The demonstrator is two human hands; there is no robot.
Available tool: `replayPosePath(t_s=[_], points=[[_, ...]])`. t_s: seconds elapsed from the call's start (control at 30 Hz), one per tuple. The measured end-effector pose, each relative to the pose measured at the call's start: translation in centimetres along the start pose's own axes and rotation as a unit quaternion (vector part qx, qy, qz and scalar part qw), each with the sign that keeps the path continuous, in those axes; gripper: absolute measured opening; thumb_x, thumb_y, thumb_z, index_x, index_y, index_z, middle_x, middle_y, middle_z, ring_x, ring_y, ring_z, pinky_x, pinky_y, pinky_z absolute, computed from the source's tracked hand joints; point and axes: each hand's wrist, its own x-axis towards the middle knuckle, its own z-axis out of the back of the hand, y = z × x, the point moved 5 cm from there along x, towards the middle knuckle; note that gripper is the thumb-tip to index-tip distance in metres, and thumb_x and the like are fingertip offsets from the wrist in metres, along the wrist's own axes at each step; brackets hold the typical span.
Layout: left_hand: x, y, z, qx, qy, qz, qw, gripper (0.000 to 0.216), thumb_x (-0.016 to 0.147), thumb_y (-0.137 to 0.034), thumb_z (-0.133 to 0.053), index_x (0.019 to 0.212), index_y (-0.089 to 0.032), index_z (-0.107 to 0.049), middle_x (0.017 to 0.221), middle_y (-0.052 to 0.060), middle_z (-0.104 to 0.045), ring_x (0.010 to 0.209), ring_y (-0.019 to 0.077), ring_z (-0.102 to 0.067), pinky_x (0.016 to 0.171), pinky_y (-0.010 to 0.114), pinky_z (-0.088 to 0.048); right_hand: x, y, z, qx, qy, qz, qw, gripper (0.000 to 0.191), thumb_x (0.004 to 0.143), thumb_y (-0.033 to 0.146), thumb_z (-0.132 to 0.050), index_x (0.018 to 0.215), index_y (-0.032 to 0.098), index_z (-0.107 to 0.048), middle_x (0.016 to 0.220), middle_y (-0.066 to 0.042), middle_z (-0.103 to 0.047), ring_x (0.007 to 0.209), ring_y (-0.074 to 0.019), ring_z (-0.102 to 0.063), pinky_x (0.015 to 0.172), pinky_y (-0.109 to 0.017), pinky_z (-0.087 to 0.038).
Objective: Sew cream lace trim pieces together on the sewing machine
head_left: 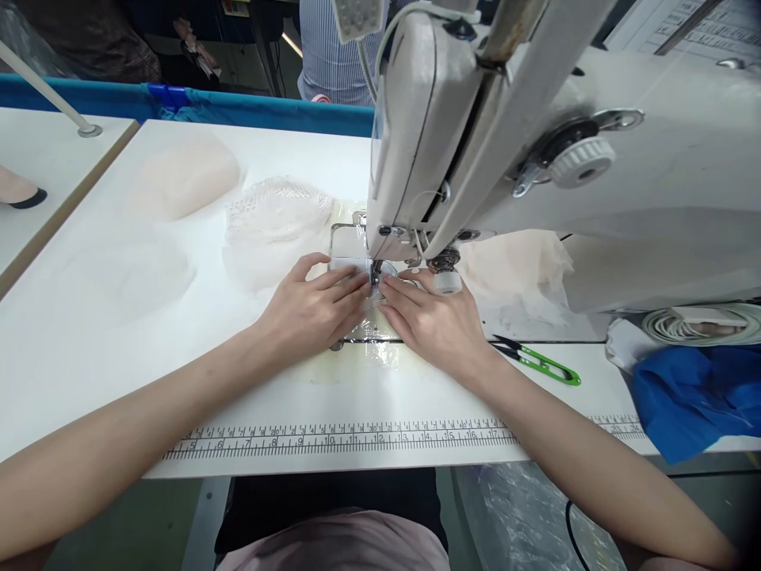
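Note:
A white sewing machine [410, 135] stands over the table, its presser foot [376, 272] lowered near the plate between my hands. My left hand [318, 305] lies palm down just left of the foot, fingers stretched out and thumb apart. On the other side my right hand [431, 313] rests flat, its fingertips close to the foot and partly behind the machine's lower knob. Any thin cloth under the fingers is too hard to make out. Beyond my left hand lies a sheer white lace-edged piece [279, 210]. Pale sheer fabric [514, 266] sits behind my right hand.
Green thread snips [544, 365] lie right of my right wrist. A printed ruler [357, 438] runs along the front edge. Blue cloth [701, 396] and a coiled tape [701, 323] are at right. A peach sheer piece [187, 174] lies far left. Other people sit beyond the blue cloth barrier.

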Motion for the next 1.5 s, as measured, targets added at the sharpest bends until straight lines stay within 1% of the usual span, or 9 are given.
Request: replayPosePath(t_s=[0.17,0.27,0.37,0.5,0.63,0.77,0.97,1.2,1.5], points=[[-0.4,0.4,0.1,0.008,0.003,0.035,0.999,0.059,0.095,-0.056,-0.048,0.128,-0.009,-0.059,0.129,0.017,-0.063,0.124,0.0312,-0.056,0.106,0.05,-0.04,0.0,0.1,0.6,-0.004,-0.032,0.016,0.999,0.024,0.095,0.018,-0.052,0.109,0.014,-0.071,0.103,-0.005,-0.076,0.089,-0.0201,-0.065,0.076,-0.036,-0.041],[-0.5,0.0,1.2,0.076,-0.045,0.003,0.996,0.048,0.093,-0.054,-0.053,0.111,-0.012,-0.067,0.1,0.012,-0.074,0.087,0.0256,-0.069,0.081,0.044,-0.048,0.0,0.7,1.5,0.012,-0.071,0.034,0.997,0.023,0.089,0.007,-0.053,0.101,0.015,-0.071,0.095,-0.001,-0.076,0.08,-0.0159,-0.063,0.07,-0.034,-0.04],[-0.5,-0.7,2.7,0.118,-0.133,-0.045,0.983,0.023,0.091,-0.037,-0.06,0.08,-0.017,-0.066,0.062,-0.001,-0.065,0.051,0.0142,-0.055,0.059,0.035,-0.039,0.0,1.6,2.1,0.047,-0.081,0.033,0.995,0.021,0.088,0.006,-0.053,0.098,0.015,-0.069,0.084,0.0,-0.075,0.075,-0.0146,-0.061,0.064,-0.032,-0.039],[-0.1,-0.1,2.6,0.089,-0.12,-0.031,0.988,0.016,0.09,-0.014,-0.053,0.1,-0.017,-0.064,0.096,0.004,-0.075,0.088,0.0198,-0.069,0.081,0.039,-0.046,0.2,2.6,1.8,0.099,-0.026,0.036,0.994,0.022,0.094,0.016,-0.051,0.111,0.013,-0.065,0.109,-0.007,-0.073,0.103,-0.0194,-0.062,0.075,-0.033,-0.046],[-0.1,0.6,1.9,0.04,-0.082,-0.03,0.995,0.034,0.088,-0.002,-0.046,0.116,-0.015,-0.06,0.118,0.007,-0.071,0.113,0.0207,-0.065,0.1,0.043,-0.043,0.3,2.7,1.9,0.107,-0.025,0.025,0.994,0.021,0.095,0.013,-0.048,0.096,0.016,-0.069,0.085,-0.003,-0.074,0.086,-0.0169,-0.065,0.083,-0.032,-0.049],[-0.3,0.7,1.2,0.016,-0.065,-0.049,0.997,0.031,0.093,-0.004,-0.044,0.116,-0.015,-0.062,0.121,0.006,-0.07,0.118,0.0206,-0.062,0.1,0.041,-0.046,0.1,3.1,1.9,0.121,-0.001,0.04,0.992,0.022,0.096,0.015,-0.047,0.104,0.012,-0.068,0.102,-0.008,-0.073,0.1,-0.0193,-0.065,0.084,-0.031,-0.052],[0.0,0.7,0.2,0.027,-0.02,-0.046,0.998,0.027,0.097,-0.008,-0.044,0.115,-0.01,-0.065,0.112,0.01,-0.071,0.113,0.0238,-0.063,0.096,0.039,-0.049,0.0,2.5,1.6,0.119,0.052,-0.012,0.991,0.029,0.099,0.025,-0.044,0.087,0.014,-0.068,0.087,-0.006,-0.071,0.082,-0.0183,-0.065,0.069,-0.031,-0.053],[0.0,0.7,-0.1,0.024,-0.021,-0.048,0.998,0.026,0.097,-0.011,-0.047,0.109,-0.015,-0.07,0.107,0.008,-0.071,0.108,0.0245,-0.061,0.088,0.038,-0.051,0.1,1.4,0.7,0.097,0.099,-0.06,0.989,0.031,0.101,0.029,-0.041,0.097,0.011,-0.067,0.126,-0.013,-0.065,0.106,-0.0259,-0.062,0.076,-0.036,-0.055],[-0.1,0.1,0.1,0.072,0.004,-0.074,0.995,0.033,0.094,-0.011,-0.049,0.122,-0.019,-0.064,0.125,0.004,-0.068,0.123,0.0247,-0.058,0.101,0.043,-0.048,0.3,0.1,0.3,0.035,0.081,-0.059,0.994,0.037,0.102,0.028,-0.039,0.124,0.01,-0.063,0.115,-0.012,-0.072,0.116,-0.0245,-0.06,0.094,-0.037,-0.049]])
